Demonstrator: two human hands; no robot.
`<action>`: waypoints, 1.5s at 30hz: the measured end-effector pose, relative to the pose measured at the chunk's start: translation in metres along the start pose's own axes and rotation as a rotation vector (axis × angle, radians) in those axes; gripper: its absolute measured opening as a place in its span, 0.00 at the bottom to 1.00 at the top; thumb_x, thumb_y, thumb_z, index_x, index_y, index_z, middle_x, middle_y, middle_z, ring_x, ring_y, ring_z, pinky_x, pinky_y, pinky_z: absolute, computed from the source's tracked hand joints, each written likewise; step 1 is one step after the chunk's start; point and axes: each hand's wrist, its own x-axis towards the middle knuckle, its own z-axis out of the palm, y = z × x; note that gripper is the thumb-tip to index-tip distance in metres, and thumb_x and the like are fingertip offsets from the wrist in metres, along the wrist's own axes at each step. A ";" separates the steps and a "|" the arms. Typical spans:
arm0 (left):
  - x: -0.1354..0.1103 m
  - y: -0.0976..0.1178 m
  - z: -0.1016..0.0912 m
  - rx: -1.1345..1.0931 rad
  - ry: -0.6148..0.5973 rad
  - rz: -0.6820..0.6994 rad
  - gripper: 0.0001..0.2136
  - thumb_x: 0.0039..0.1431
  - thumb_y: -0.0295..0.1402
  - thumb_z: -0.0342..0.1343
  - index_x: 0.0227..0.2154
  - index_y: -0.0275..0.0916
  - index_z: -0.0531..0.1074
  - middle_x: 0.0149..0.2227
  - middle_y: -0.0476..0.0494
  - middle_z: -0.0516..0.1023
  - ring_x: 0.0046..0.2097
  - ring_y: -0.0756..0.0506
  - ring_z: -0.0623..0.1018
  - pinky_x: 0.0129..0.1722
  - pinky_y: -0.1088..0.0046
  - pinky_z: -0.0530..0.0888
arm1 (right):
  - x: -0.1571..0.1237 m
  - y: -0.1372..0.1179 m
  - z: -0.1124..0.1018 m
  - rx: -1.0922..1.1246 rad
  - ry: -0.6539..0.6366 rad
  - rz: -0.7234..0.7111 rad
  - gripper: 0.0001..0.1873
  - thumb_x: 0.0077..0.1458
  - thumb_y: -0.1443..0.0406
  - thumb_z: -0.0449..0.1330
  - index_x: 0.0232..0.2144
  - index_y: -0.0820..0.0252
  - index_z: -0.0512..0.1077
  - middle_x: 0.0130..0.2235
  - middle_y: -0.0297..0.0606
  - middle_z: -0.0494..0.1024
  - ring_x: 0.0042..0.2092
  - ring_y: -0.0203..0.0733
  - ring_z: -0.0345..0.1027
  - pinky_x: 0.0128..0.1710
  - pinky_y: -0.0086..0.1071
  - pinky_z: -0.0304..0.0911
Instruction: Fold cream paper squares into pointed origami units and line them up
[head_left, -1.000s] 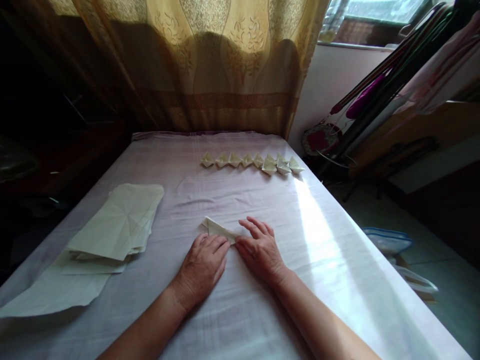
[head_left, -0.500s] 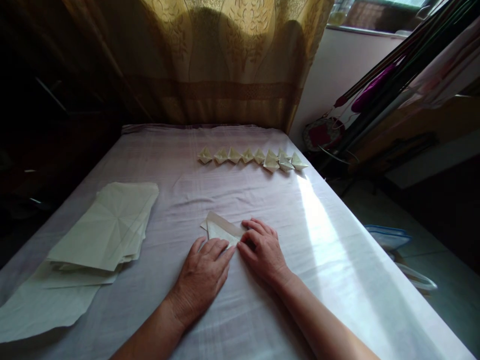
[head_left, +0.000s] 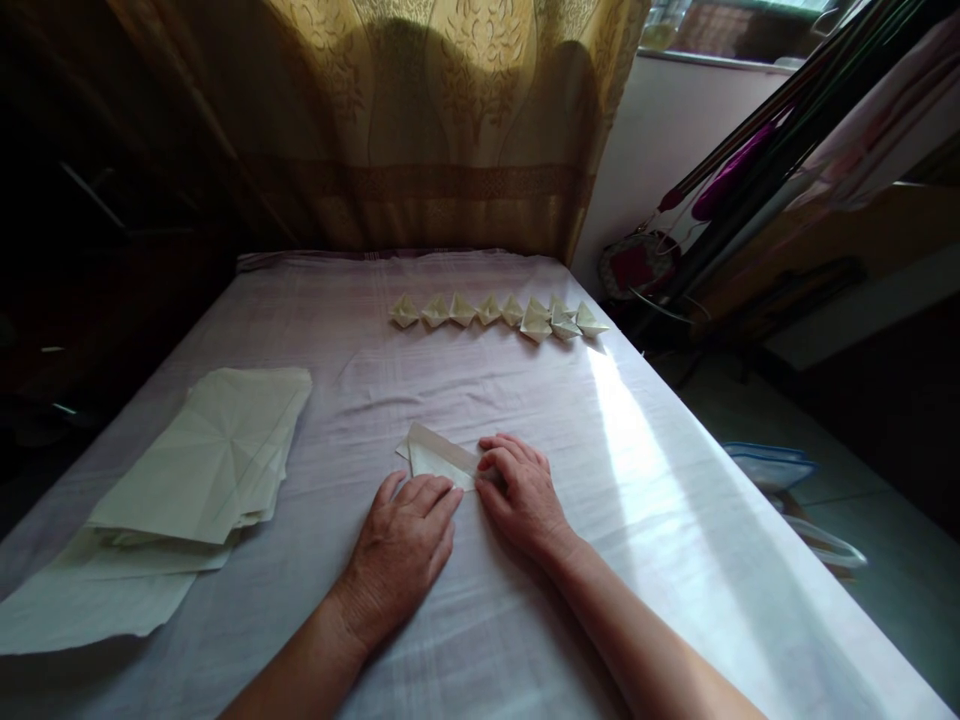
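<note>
A small folded piece of pale paper (head_left: 433, 455) lies on the sheet-covered surface, its upper edge creased into a strip and its lower edge partly under my fingers. My left hand (head_left: 405, 535) rests palm down, fingers laid over the paper's lower edge and pressing on it. At the paper's right corner, my right hand (head_left: 521, 495) has its fingers curled, thumb and forefinger closed on that corner. The corner itself is mostly hidden by the fingers. Farther back stands a row of several folded paper boat shapes (head_left: 461, 310).
To the left lies a stack of creased pale paper sheets (head_left: 202, 460). The light checked bed sheet (head_left: 360, 620) covers the surface, whose right edge drops to the floor. A gold curtain (head_left: 420, 120) hangs behind. Plastic bags (head_left: 772, 470) and a pink-and-grey bag (head_left: 637, 265) are at the right.
The whole view has shifted slightly, so things appear a little farther left. Both hands stay at the folded paper, with only small finger movement along its lower edge.
</note>
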 end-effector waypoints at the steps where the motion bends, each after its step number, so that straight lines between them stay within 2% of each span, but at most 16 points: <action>1: 0.000 0.000 0.000 -0.003 0.002 0.003 0.16 0.61 0.28 0.52 0.51 0.44 0.72 0.49 0.46 0.78 0.51 0.43 0.74 0.58 0.57 0.60 | 0.000 0.001 0.000 -0.002 0.000 -0.005 0.08 0.53 0.71 0.56 0.35 0.54 0.70 0.50 0.39 0.76 0.58 0.49 0.63 0.55 0.45 0.54; 4: 0.000 -0.001 -0.001 -0.010 0.005 0.010 0.16 0.62 0.28 0.52 0.51 0.44 0.72 0.48 0.45 0.78 0.51 0.43 0.75 0.57 0.58 0.61 | -0.001 0.002 0.001 -0.032 0.012 -0.048 0.09 0.54 0.72 0.55 0.35 0.54 0.71 0.50 0.39 0.76 0.57 0.47 0.63 0.54 0.43 0.55; 8: -0.001 -0.004 0.000 -0.029 0.021 0.001 0.15 0.62 0.28 0.51 0.50 0.43 0.73 0.48 0.45 0.78 0.50 0.43 0.75 0.57 0.58 0.62 | -0.003 -0.004 -0.002 -0.214 0.119 -0.161 0.06 0.55 0.71 0.58 0.32 0.55 0.72 0.53 0.40 0.74 0.57 0.50 0.61 0.53 0.42 0.54; 11: -0.002 -0.005 0.003 -0.043 0.042 0.004 0.15 0.61 0.28 0.51 0.49 0.43 0.73 0.47 0.44 0.78 0.49 0.43 0.75 0.56 0.58 0.64 | -0.006 -0.013 -0.003 -0.346 0.127 -0.234 0.05 0.55 0.69 0.62 0.28 0.54 0.73 0.42 0.38 0.77 0.44 0.45 0.67 0.44 0.36 0.57; 13: -0.002 -0.005 0.005 -0.054 0.056 0.009 0.15 0.61 0.29 0.51 0.49 0.43 0.74 0.47 0.43 0.78 0.49 0.43 0.74 0.55 0.59 0.66 | -0.008 -0.018 -0.002 -0.388 0.074 -0.251 0.06 0.55 0.69 0.62 0.27 0.54 0.73 0.32 0.34 0.75 0.34 0.39 0.65 0.35 0.32 0.56; 16: -0.002 -0.008 0.006 -0.082 0.072 -0.001 0.14 0.62 0.30 0.51 0.49 0.43 0.74 0.46 0.43 0.78 0.49 0.44 0.74 0.55 0.60 0.67 | -0.011 -0.023 0.000 -0.389 0.023 -0.228 0.06 0.55 0.70 0.61 0.27 0.55 0.72 0.30 0.34 0.73 0.30 0.37 0.63 0.32 0.31 0.55; 19: -0.003 -0.025 0.006 -0.049 0.103 -0.048 0.14 0.62 0.29 0.49 0.48 0.43 0.75 0.49 0.42 0.77 0.51 0.43 0.74 0.55 0.61 0.68 | -0.013 -0.027 0.001 -0.357 0.006 -0.223 0.05 0.56 0.69 0.59 0.28 0.57 0.72 0.32 0.36 0.74 0.34 0.39 0.65 0.35 0.32 0.57; 22: -0.005 -0.055 0.008 0.082 0.224 -0.149 0.17 0.62 0.29 0.46 0.51 0.41 0.73 0.54 0.38 0.75 0.56 0.39 0.71 0.56 0.55 0.66 | -0.013 -0.031 -0.001 -0.361 -0.004 -0.210 0.05 0.58 0.67 0.58 0.29 0.57 0.71 0.33 0.37 0.74 0.36 0.41 0.66 0.36 0.33 0.58; 24: -0.005 -0.074 0.012 0.117 0.257 -0.201 0.19 0.62 0.30 0.46 0.54 0.41 0.70 0.55 0.37 0.75 0.57 0.38 0.71 0.57 0.54 0.65 | -0.014 -0.033 -0.003 -0.365 -0.016 -0.205 0.05 0.58 0.66 0.58 0.29 0.57 0.71 0.33 0.37 0.75 0.36 0.41 0.66 0.36 0.33 0.58; 28: 0.008 -0.091 0.012 0.000 0.118 -0.285 0.20 0.61 0.32 0.47 0.55 0.44 0.69 0.54 0.41 0.77 0.58 0.40 0.71 0.59 0.53 0.61 | -0.013 -0.031 -0.004 -0.354 -0.030 -0.224 0.06 0.58 0.67 0.58 0.28 0.57 0.71 0.33 0.37 0.75 0.36 0.41 0.67 0.36 0.33 0.58; 29: 0.014 -0.091 0.011 -0.051 0.056 -0.307 0.19 0.61 0.32 0.48 0.55 0.44 0.69 0.54 0.42 0.77 0.58 0.40 0.71 0.59 0.53 0.61 | -0.012 -0.031 -0.004 -0.352 -0.031 -0.228 0.06 0.59 0.67 0.58 0.29 0.57 0.71 0.33 0.37 0.75 0.36 0.41 0.67 0.36 0.33 0.59; 33: 0.040 -0.090 0.000 -0.090 -0.004 -0.334 0.15 0.58 0.35 0.55 0.48 0.44 0.74 0.43 0.45 0.81 0.48 0.42 0.77 0.54 0.58 0.66 | -0.012 -0.029 -0.005 -0.359 -0.043 -0.243 0.06 0.59 0.67 0.58 0.30 0.57 0.71 0.34 0.37 0.76 0.37 0.42 0.67 0.37 0.34 0.59; 35: 0.049 -0.088 -0.004 -0.096 -0.031 -0.352 0.09 0.55 0.35 0.57 0.39 0.44 0.78 0.38 0.47 0.82 0.44 0.43 0.77 0.51 0.61 0.67 | -0.012 -0.029 -0.006 -0.360 -0.048 -0.246 0.06 0.60 0.66 0.57 0.30 0.57 0.71 0.34 0.37 0.76 0.37 0.42 0.67 0.38 0.34 0.59; 38: 0.051 -0.082 -0.009 -0.090 -0.062 -0.398 0.04 0.53 0.35 0.59 0.28 0.42 0.77 0.33 0.48 0.81 0.40 0.43 0.77 0.47 0.63 0.67 | -0.012 -0.027 -0.006 -0.350 -0.053 -0.250 0.05 0.60 0.66 0.57 0.32 0.57 0.72 0.36 0.38 0.76 0.38 0.42 0.68 0.38 0.34 0.60; 41: 0.042 -0.073 -0.014 -0.074 -0.075 -0.472 0.04 0.53 0.35 0.59 0.29 0.41 0.76 0.29 0.49 0.79 0.37 0.43 0.77 0.44 0.64 0.67 | -0.011 -0.024 -0.007 -0.327 -0.064 -0.260 0.05 0.59 0.67 0.57 0.34 0.57 0.73 0.38 0.39 0.77 0.39 0.43 0.68 0.40 0.34 0.61; 45: 0.024 -0.057 -0.016 -0.048 -0.063 -0.594 0.06 0.54 0.33 0.57 0.35 0.41 0.74 0.29 0.50 0.78 0.36 0.43 0.77 0.42 0.66 0.68 | -0.011 -0.025 -0.009 -0.281 -0.063 -0.283 0.07 0.58 0.66 0.58 0.40 0.59 0.74 0.44 0.40 0.77 0.44 0.45 0.68 0.44 0.37 0.62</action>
